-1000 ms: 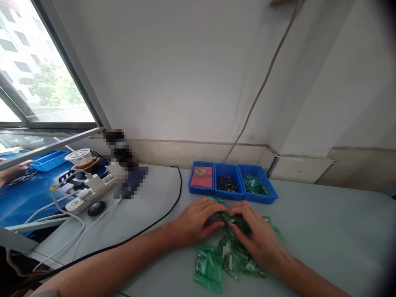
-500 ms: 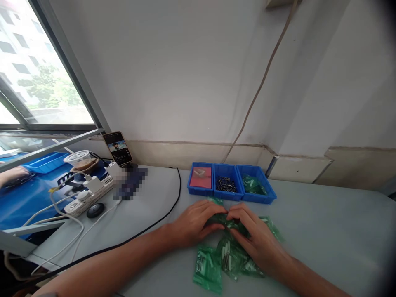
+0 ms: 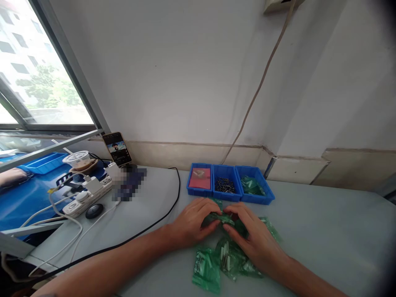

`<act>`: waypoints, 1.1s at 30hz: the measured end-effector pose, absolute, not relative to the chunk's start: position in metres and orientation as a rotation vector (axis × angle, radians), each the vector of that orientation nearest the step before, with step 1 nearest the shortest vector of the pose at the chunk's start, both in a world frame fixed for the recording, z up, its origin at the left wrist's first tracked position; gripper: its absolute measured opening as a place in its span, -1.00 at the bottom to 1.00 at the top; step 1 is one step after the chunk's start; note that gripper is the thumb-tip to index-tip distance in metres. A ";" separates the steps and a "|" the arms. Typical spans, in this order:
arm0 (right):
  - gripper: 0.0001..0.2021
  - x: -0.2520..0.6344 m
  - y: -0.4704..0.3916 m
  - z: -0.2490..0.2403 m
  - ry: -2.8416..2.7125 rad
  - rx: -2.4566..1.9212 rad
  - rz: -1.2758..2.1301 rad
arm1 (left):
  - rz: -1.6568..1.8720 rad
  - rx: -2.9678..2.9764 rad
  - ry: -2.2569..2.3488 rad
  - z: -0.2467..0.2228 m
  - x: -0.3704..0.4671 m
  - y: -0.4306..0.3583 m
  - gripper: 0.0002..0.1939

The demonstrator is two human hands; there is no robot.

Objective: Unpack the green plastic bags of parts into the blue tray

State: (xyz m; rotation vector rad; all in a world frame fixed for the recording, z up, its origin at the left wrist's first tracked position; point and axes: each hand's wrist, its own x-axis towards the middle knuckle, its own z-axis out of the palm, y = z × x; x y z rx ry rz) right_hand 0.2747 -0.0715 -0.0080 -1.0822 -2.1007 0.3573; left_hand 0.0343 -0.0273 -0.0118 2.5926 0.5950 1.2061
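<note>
Shifted slightly leftward: left hand (image 3: pixel 198 220), right hand (image 3: pixel 258 237). More exposed between fingertips: green bag (image 3: pixel 228 220).

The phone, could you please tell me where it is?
In the head view, the phone is left of centre, near the wall, just beyond the power strip.

On the tabletop (image 3: pixel 324 231), three bins (image 3: pixel 228 197) stand in a row near the wall (image 3: pixel 185 82): a card (image 3: pixel 200 183) in the left one, small parts (image 3: pixel 225 186) in the middle, bags (image 3: pixel 253 185) in the right. In front of them, a packet (image 3: pixel 224 219) sits between the left hand (image 3: pixel 196 220) and right hand (image 3: pixel 252 231), with loose packets (image 3: pixel 206 270) nearer the viewer. Well left, past a cable (image 3: pixel 161 216), lie a mouse (image 3: pixel 94 211), a power strip (image 3: pixel 72 207) to its left, and a phone (image 3: pixel 117 149) behind.
</note>
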 end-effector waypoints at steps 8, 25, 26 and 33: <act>-0.82 0.276 -0.068 -0.012 -2.133 -1.113 0.374 | 1.231 2.584 0.557 -0.012 0.035 -0.025 -0.84; -0.79 0.279 -0.070 -0.013 -2.126 -1.046 0.407 | 1.071 2.638 0.659 -0.009 0.032 -0.027 -0.76; -0.79 0.279 -0.070 -0.013 -2.129 -1.043 0.410 | 1.076 2.639 0.656 -0.009 0.032 -0.027 -0.76; -0.72 0.277 -0.071 -0.015 -2.143 -1.029 0.367 | 1.135 2.632 0.623 -0.009 0.032 -0.027 -0.81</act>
